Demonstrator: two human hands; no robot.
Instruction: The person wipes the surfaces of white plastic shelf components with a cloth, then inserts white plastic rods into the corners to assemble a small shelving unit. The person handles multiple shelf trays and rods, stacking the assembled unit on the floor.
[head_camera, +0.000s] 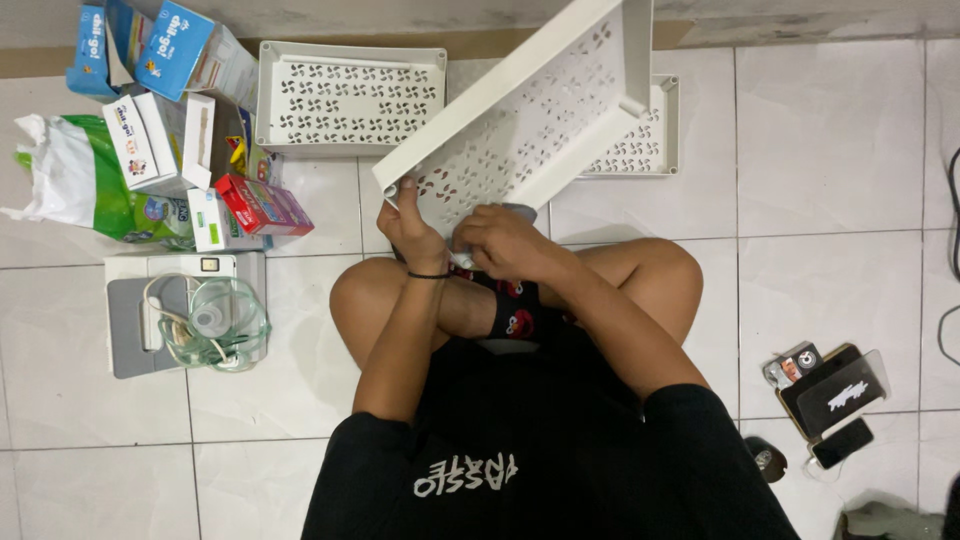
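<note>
I sit cross-legged on a tiled floor and hold a white perforated plastic tray (540, 110) tilted up in front of me. My left hand (410, 232) grips the tray's near corner, thumb on the rim. My right hand (503, 243) is closed around a small white and grey object pressed against the tray's underside near that corner; what the object is I cannot tell.
Two more white perforated trays (350, 100) (640, 150) lie flat on the floor by the wall. Boxes and a green-white bag (80, 180) are piled at the left, with a white device and a clear mask with tubing (215, 320). Phones and small items (830, 395) lie at the right.
</note>
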